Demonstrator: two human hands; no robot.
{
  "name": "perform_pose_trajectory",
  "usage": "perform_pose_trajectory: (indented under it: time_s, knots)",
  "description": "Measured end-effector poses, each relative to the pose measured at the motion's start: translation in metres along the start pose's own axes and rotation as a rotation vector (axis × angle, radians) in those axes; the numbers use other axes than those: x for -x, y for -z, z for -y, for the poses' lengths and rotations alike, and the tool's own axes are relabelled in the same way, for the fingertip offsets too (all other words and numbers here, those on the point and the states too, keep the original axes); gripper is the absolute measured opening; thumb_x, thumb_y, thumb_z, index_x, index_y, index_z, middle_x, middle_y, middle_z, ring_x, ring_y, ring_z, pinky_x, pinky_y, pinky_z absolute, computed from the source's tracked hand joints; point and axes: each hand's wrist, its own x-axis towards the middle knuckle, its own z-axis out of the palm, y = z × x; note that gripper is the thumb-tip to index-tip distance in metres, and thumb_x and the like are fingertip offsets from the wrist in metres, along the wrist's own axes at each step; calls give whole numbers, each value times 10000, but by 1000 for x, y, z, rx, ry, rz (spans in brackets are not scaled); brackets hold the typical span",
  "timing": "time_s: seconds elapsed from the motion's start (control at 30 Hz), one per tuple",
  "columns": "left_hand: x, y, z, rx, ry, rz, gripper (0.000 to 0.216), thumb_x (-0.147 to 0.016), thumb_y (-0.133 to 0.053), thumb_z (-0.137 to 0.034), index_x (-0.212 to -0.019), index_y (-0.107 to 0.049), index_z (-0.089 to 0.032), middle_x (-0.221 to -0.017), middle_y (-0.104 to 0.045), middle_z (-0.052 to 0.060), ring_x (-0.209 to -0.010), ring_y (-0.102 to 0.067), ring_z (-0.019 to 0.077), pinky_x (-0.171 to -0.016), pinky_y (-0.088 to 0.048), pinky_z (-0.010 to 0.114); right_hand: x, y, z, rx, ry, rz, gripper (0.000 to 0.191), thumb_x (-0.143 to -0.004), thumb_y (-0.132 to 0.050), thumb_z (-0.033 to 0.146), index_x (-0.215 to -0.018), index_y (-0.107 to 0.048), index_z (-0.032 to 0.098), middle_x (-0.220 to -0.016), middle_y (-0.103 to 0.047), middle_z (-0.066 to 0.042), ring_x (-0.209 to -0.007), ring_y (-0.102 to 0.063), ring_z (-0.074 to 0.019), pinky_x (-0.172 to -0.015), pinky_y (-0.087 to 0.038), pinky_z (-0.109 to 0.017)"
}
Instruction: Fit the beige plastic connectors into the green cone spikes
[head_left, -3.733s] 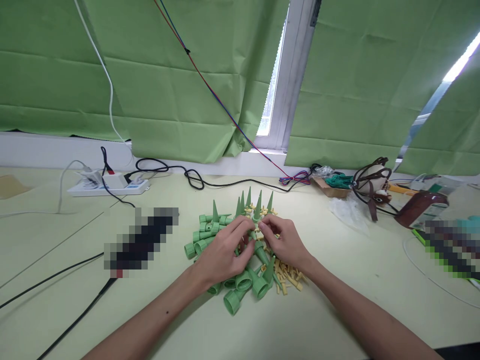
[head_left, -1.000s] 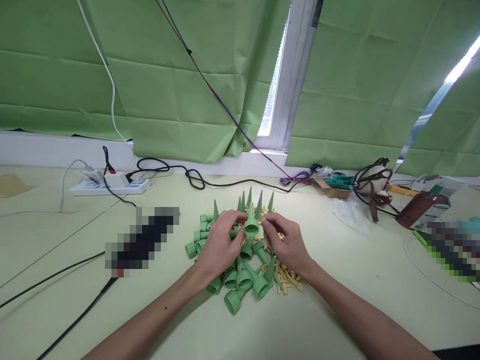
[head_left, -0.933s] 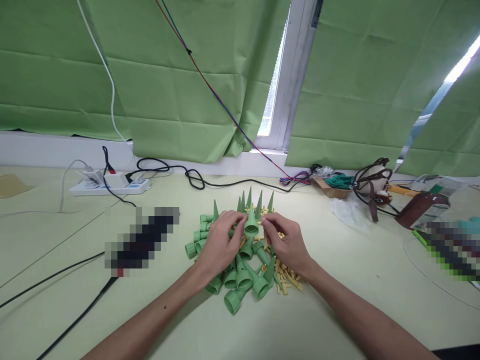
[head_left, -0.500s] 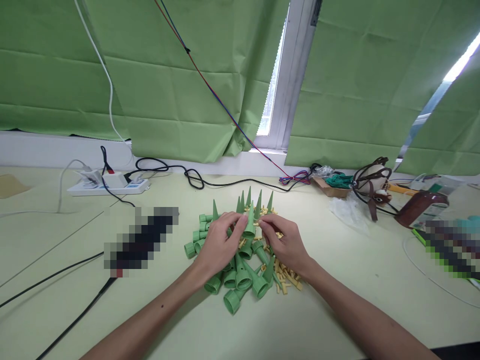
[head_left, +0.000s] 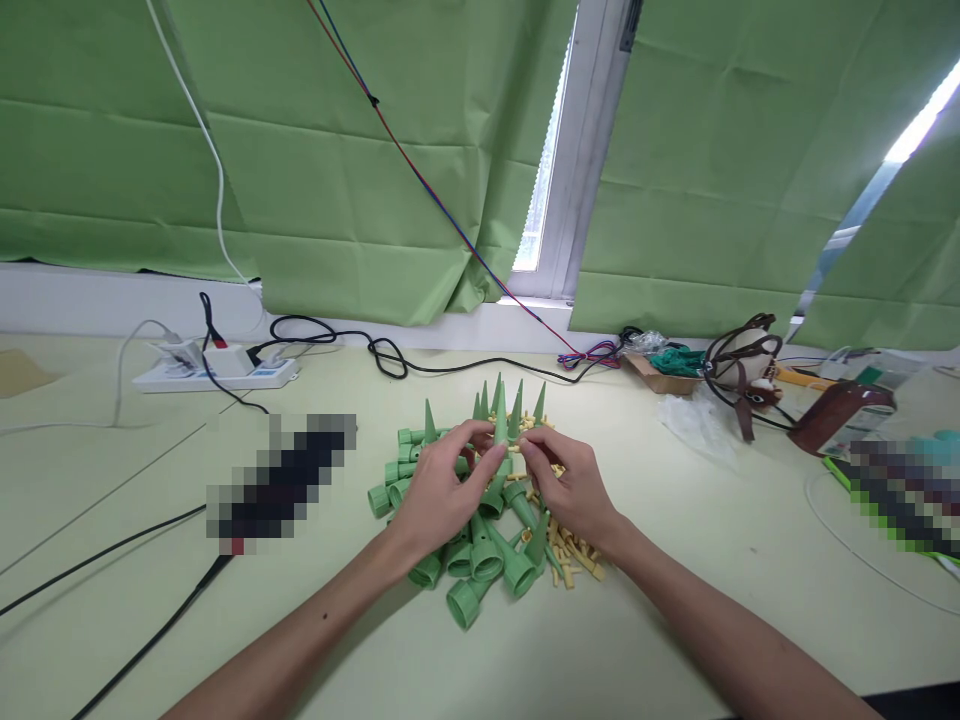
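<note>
My left hand pinches a green plastic cone between thumb and fingers, its tip pointing up. Facing it from the right, my right hand is closed on a small yellow plastic peg, whose end reaches to the cone's side. Whether the peg sits inside the cone I cannot tell. Beneath both hands lies a pile of green cones with wide hollow bases. Several more cones stand upright behind. Small yellow pegs lie heaped at the right of the pile.
A white power strip with plugs and black cables lies at the back left. Left of the pile is a dark blurred object. At the right are a small cardboard box, a clear plastic bag and a brown bottle.
The green cone in my left hand has risen slightly, and my left thumb and fingers have shifted lower around it. My right hand stays nearly in place with the yellow peg.
</note>
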Motion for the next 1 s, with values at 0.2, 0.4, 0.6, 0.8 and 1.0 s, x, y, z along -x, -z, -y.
perform_pose_trajectory:
  time_s: [0.2,0.4,0.6,0.8,1.0]
  knots:
    - [1,-1,0,4,-70,35,199,-928,-540,-389,-1026,-538,-217,-962,-621,15,-804,-591,147,-696,-491,265,0,1,-1,13,6,2,220,-974,-445,267,-785,-523,186,-603,-460,35,-528,-408,-106,-555,-340,-246]
    - [4,-1,3,-40,-147,68,143,-933,-539,-305,-1049,-491,-237,-995,-608,11,-895,-606,163,-705,-480,263,0,1,-1,30,5,20,252,-974,-436,270,-741,-491,190,-595,-441,39,-524,-385,-105,-546,-323,-248]
    - [4,-2,7,-72,-213,50,142,-940,-520,-234,-1081,-521,-217,-1025,-619,42,-921,-598,178,-794,-479,312,0,-1,-2,22,1,34,249,-979,-431,279,-756,-499,192,-613,-445,36,-538,-387,-108,-548,-320,-248]
    - [4,-2,8,-58,-327,37,160,-937,-511,-161,-1087,-533,-211,-1017,-587,44,-967,-569,167,-833,-473,297,0,-1,-3,5,-15,36,255,-984,-426,289,-759,-499,194,-606,-440,41,-528,-381,-104,-543,-317,-245]
    - [4,-3,11,-78,-317,22,184,-936,-518,-155,-1109,-509,-217,-1014,-580,35,-956,-564,158,-822,-472,282,-1,-2,-3,-9,-63,38,277,-984,-436,333,-759,-517,192,-598,-434,42,-532,-381,-104,-537,-318,-244]
